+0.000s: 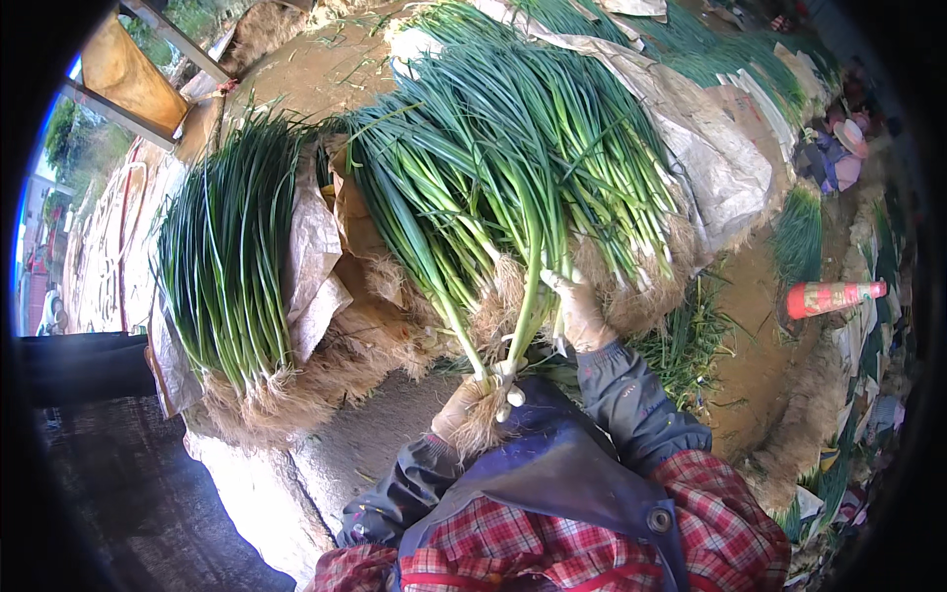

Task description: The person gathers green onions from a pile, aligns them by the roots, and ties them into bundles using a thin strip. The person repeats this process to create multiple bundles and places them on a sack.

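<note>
My left hand [456, 411], in a pale glove, is closed around the root end of a few thick spring onions [527, 318]. Stringy roots and small white bulbs [515, 397] hang below its grip, over my dark apron [562, 444]. Their leaves run up across a large heap of spring onions [481, 148]. To the right, my gloved right hand [583, 314] has its thumb against a slimmer green stalk, whose white end shows under the palm. Its other fingers are partly hidden behind the stalk and leaves.
A neat row of spring onions [233, 266] lies at left beside crumpled sacking [318, 251]. Pale sheeting [703, 155] borders the heap at right. Leaf trimmings [681, 348] litter the ground. Farther right are an orange cone [836, 297] and a person in a hat [840, 152].
</note>
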The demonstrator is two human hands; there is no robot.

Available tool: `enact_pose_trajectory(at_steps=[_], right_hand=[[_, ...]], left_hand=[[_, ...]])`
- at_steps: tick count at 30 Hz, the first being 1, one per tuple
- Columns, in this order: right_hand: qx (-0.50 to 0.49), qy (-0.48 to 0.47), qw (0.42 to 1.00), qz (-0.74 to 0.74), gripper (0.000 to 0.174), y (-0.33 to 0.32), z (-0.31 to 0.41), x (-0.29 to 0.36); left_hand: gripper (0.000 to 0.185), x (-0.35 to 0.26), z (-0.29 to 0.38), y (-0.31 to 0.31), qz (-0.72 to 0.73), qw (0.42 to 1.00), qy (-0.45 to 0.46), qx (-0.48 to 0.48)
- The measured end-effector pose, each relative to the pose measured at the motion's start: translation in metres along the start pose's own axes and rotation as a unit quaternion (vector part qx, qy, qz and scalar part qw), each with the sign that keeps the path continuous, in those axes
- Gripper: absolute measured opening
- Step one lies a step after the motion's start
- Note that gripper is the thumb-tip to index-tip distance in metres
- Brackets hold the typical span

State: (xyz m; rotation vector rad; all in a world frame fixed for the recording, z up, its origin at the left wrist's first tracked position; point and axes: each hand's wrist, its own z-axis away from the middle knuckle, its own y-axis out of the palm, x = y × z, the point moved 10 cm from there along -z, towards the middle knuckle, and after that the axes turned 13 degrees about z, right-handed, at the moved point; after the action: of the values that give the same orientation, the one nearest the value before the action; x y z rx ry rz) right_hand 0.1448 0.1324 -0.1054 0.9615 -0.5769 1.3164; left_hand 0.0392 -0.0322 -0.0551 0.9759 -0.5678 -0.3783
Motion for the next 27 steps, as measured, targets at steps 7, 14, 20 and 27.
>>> enact_pose_trajectory(at_steps=[7,14,20,27], right_hand=[[-0.191,-0.237,0.952,0.042,0.037,-0.095,0.07,0.136],[-0.098,0.006,0.767,0.635,0.08,-0.014,-0.032,-0.006],[0.054,0.014,0.95,0.306,0.045,0.026,-0.023,-0.022],[-0.099,-0.103,0.937,0.319,0.058,0.028,-0.058,0.056]], left_hand=[[0.037,-0.063,-0.026,-0.001,0.081,0.984,0.118,0.105],[0.039,-0.063,-0.026,-0.006,-0.07,0.976,0.188,-0.081],[0.021,-0.04,-0.075,-0.013,-0.02,0.983,0.132,-0.128],[0.032,-0.016,-0.056,0.0,-0.081,0.979,0.175,-0.069]])
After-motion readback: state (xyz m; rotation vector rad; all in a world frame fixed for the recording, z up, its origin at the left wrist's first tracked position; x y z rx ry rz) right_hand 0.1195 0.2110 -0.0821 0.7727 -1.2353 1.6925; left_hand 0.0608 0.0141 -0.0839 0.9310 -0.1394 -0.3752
